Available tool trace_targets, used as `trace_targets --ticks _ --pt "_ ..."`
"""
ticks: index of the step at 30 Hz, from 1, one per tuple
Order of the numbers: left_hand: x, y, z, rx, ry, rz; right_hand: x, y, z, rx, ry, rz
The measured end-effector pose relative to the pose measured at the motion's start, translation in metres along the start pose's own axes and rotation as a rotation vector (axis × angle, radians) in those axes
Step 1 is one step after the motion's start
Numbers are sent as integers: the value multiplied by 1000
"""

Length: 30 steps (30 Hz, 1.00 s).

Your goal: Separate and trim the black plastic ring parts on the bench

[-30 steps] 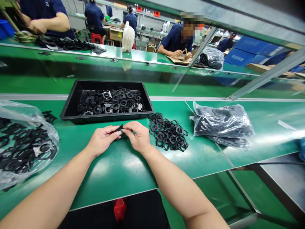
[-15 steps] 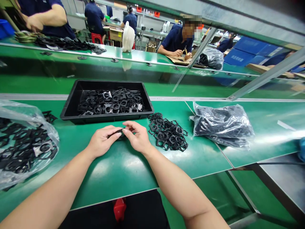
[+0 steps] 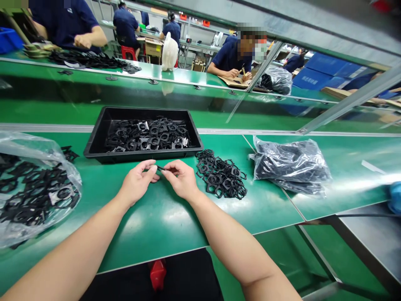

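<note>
Between my two hands is a small flat black plastic part (image 3: 160, 168), seen nearly edge-on, so its shape is mostly hidden. My left hand (image 3: 139, 180) pinches its left end between thumb and fingers. At its right end, the thumb and fingertips of my right hand (image 3: 181, 177) are closed on it. Just beyond my hands stands a black tray (image 3: 94, 140) holding many black ring-shaped parts (image 3: 164, 137), a few with silvery pieces. Right of my right hand, a loose pile of black plastic rings (image 3: 222, 175) lies on the green tabletop (image 3: 169, 225).
An open clear plastic bag (image 3: 73, 175) of black parts lies at the left. A closed bag of dark parts (image 3: 291, 163) rests at the right. Behind a metal rail, co-workers sit at another green bench with a white fan-like object (image 3: 169, 52). A slanted metal post (image 3: 351, 98) rises at right.
The black part has turned more edge-on and shows less between my hands. My left hand's fingers have shifted on it. The view has moved slightly; the far-left co-worker's arm has moved right.
</note>
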State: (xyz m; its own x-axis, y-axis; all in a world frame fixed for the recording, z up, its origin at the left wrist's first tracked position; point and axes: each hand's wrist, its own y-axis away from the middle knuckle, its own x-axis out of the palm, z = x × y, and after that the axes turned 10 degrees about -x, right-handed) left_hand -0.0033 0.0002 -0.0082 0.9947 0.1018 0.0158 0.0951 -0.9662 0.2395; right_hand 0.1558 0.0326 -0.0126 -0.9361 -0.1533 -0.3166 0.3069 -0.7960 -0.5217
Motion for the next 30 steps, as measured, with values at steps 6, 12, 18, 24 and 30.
trace_targets --ticks 6,12,18,24,30 --pt "1 3 -8 -146 202 177 -2 1 10 -292 179 106" --pt "0 2 -9 -157 228 87 -1 -2 3 46 -1 -143" --pt "-1 0 -9 -168 232 78 -1 -8 -1 464 -478 -45" --pt "-4 -2 -6 -129 164 77 -4 -9 3 516 -588 -22" --pt "-7 -3 -4 -70 -40 136 -10 -6 4 557 -481 78"
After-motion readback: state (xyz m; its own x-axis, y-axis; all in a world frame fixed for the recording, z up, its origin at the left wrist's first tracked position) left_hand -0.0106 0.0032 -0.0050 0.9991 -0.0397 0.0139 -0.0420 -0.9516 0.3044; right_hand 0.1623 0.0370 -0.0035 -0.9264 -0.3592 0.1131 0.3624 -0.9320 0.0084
